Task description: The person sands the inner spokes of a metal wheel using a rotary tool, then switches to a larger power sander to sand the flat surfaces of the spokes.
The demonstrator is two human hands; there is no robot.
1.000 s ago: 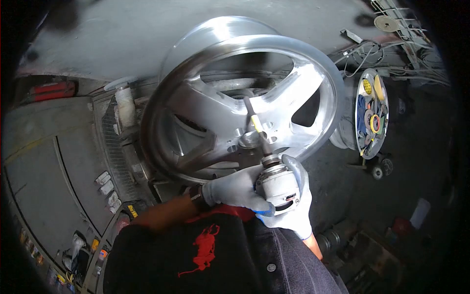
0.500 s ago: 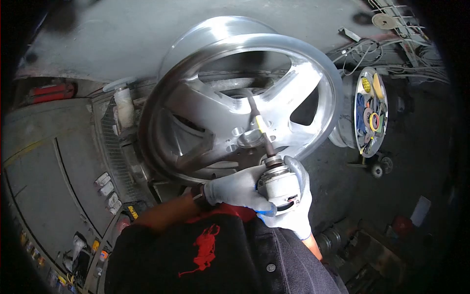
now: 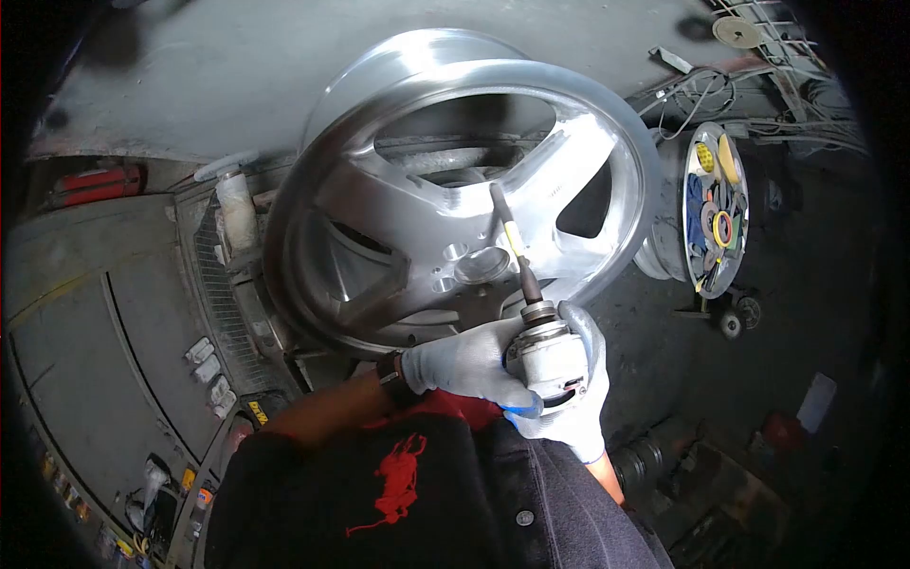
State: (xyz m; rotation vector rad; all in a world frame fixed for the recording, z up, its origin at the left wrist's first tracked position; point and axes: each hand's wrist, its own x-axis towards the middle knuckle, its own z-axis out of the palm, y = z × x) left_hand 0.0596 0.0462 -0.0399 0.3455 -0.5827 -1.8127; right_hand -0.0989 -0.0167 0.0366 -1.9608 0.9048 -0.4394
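Note:
Both my hands, in white-grey work gloves, are wrapped round a white die grinder (image 3: pixel 552 365) in front of my chest. My left hand (image 3: pixel 469 365) grips its left side, and a dark watch sits on that wrist. My right hand (image 3: pixel 583 403) holds the body from the right and underneath. A long dark shaft with a yellow band runs up from the tool. Its tip overlaps the junction of two upper spokes on a large metal wheel rim (image 3: pixel 559 190). The rim stands tilted, face towards me, its right spokes bright and its lower left ones duller.
On the right, another wheel serves as a tray (image 3: pixel 742 190) holding a yellow tape roll (image 3: pixel 723 229) and abrasive pieces. Cables (image 3: pixel 701 100) hang by the back wall. A wrapped roll (image 3: pixel 237 211) stands left of the rim, near a red case (image 3: pixel 98 185) and several small packets (image 3: pixel 209 368).
The die grinder and both hands have shifted slightly right. The shaft tip, blurred before, now shows sharper and farther right at the spoke junction. My grip is unchanged.

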